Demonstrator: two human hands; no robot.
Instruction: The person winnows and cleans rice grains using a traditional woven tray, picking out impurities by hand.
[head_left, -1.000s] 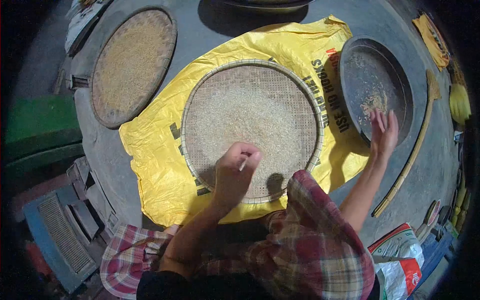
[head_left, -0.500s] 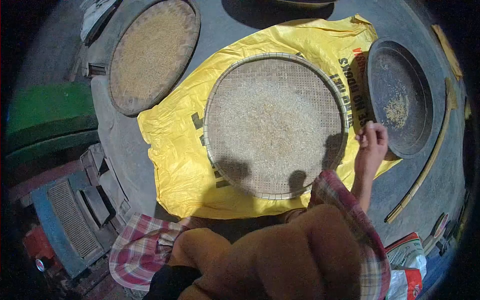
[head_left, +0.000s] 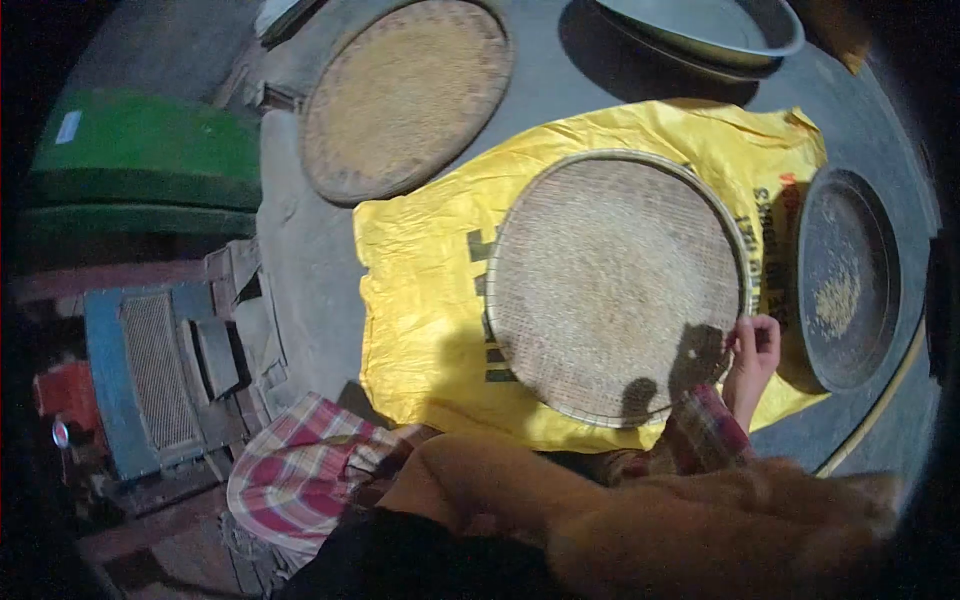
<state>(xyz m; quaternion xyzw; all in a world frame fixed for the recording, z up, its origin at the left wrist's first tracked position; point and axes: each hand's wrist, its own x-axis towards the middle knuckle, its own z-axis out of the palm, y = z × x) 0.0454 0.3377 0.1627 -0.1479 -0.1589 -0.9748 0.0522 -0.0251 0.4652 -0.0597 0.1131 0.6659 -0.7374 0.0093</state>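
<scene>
A round woven tray (head_left: 745, 260) holds a broad layer of pale grain (head_left: 610, 270) and rests on a yellow printed sack (head_left: 425, 320). At the tray's lower right rim is my right hand (head_left: 755, 350), its fingers curled and pinched together; whatever is between the fingertips is too small to name. A large, blurred hand and forearm close to the camera, seemingly my left hand (head_left: 740, 530), cross the bottom of the view; the fingers cannot be made out.
Another woven tray of darker golden grain (head_left: 415, 100) lies at the upper left. A dark basin (head_left: 850, 210) with some grain stands at the right, beside a curved stick (head_left: 880, 400). A metal basin (head_left: 700, 25) is at the top. Green (head_left: 150, 150) and blue (head_left: 110, 370) machinery stands at the left.
The view has shifted, so the trays and sack appear lower and farther right. My right hand is closer to the tray's rim. The large near hand has spread rightward across the view, more blurred.
</scene>
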